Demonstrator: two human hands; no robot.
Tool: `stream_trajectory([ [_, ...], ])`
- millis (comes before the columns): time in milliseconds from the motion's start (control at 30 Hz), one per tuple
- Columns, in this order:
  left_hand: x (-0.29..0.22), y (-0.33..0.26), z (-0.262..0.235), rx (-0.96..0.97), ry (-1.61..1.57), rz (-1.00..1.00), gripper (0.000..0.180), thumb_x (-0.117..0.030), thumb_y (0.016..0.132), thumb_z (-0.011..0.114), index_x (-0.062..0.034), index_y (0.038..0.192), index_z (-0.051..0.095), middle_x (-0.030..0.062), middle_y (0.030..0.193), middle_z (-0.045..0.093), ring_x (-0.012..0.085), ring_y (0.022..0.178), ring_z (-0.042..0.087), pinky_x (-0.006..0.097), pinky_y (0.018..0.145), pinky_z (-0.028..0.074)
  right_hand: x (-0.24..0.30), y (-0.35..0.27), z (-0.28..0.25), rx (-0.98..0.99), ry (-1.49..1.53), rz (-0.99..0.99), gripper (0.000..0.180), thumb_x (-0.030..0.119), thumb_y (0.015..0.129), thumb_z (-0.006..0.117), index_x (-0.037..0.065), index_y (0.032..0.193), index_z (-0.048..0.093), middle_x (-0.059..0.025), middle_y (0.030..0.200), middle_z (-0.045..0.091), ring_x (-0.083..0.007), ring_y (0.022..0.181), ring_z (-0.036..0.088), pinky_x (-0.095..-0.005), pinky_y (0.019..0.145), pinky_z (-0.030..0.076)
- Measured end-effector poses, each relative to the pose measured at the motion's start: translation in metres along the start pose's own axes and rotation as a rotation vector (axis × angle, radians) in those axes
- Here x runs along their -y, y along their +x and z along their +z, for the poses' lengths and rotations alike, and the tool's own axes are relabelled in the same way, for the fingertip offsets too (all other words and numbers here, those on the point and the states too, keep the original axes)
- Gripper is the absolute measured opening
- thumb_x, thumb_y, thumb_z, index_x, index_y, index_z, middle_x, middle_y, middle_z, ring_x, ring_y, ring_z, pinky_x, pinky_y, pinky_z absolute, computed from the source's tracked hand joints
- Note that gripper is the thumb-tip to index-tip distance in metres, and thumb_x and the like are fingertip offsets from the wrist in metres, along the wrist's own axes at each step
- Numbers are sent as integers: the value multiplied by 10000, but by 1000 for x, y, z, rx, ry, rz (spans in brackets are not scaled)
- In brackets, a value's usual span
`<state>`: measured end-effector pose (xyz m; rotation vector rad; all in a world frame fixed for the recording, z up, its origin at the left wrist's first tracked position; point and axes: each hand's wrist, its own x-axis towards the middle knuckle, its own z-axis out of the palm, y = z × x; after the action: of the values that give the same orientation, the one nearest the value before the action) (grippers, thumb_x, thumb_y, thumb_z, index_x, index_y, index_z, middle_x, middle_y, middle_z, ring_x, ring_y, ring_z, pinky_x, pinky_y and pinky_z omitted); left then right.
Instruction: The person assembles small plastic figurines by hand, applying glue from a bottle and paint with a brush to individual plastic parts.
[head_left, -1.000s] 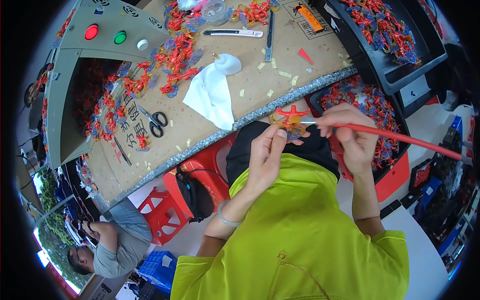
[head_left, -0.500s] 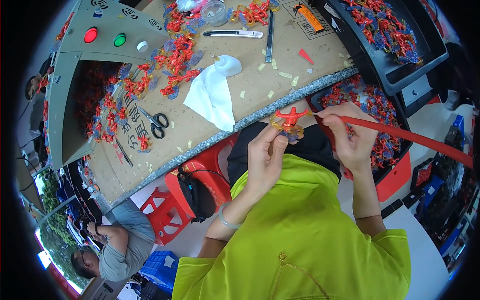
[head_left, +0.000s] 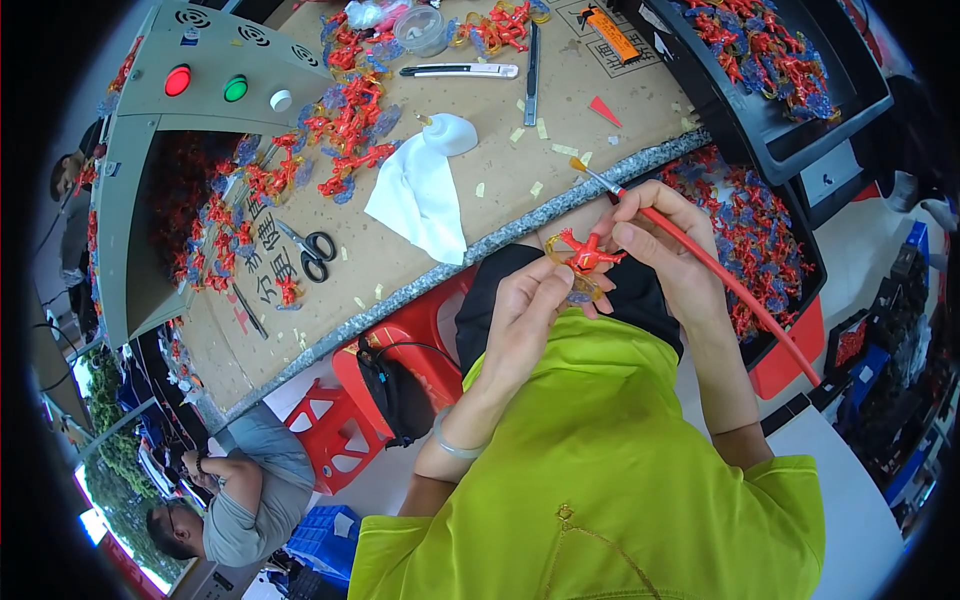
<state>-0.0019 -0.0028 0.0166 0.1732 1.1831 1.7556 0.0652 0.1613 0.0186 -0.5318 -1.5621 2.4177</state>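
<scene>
Across the upper scene, a tabletop (head_left: 505, 155) edged in speckled stone, strewn with red-and-blue figures (head_left: 345, 115). At its left end, a grey machine (head_left: 210, 60) with red, green and white buttons. At upper right, a black tray (head_left: 780, 170) loaded with more figures. Slanting at right, a red-handled brush (head_left: 740, 292), gripped near its ferrule by closed fingers of the right hand (head_left: 672, 245). Mid-tabletop, a white cloth (head_left: 425, 200); farther left, black-handled scissors (head_left: 312, 250). Above the lap, near the tabletop's edge, a red figurine (head_left: 588, 255) with a yellow ring, pinched between thumb and fingers of the left hand (head_left: 530, 300), just beside the right hand; cannot tell whether touching it. Smallest, amber bristles (head_left: 577, 163), pointing away from the figurine.
</scene>
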Motion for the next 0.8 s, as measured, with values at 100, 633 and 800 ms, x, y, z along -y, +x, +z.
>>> stream_trajectory([
  [100,1,1,0,-16,-8,-5,335,-161,952,391,90,1083,569,177,939,641,228,779,622,309,706,473,0,0,0,8,92,17,156,17,835,657,2,947,550,-124,931,652,-151,887,638,-289,774,525],
  [633,-2,-1,-4,41,-236,-127,348,-186,948,420,98,1077,573,188,937,646,203,744,615,285,678,476,10,-5,5,-35,12,4,227,-83,793,659,32,765,466,-122,774,635,-157,701,652,-278,610,536],
  [800,-6,-1,1,49,-183,-27,343,-181,957,417,84,1114,570,183,1023,638,204,802,620,295,719,481,3,-7,0,-53,-131,-161,232,-98,785,656,28,757,463,-132,796,639,-156,717,654,-276,636,540],
])
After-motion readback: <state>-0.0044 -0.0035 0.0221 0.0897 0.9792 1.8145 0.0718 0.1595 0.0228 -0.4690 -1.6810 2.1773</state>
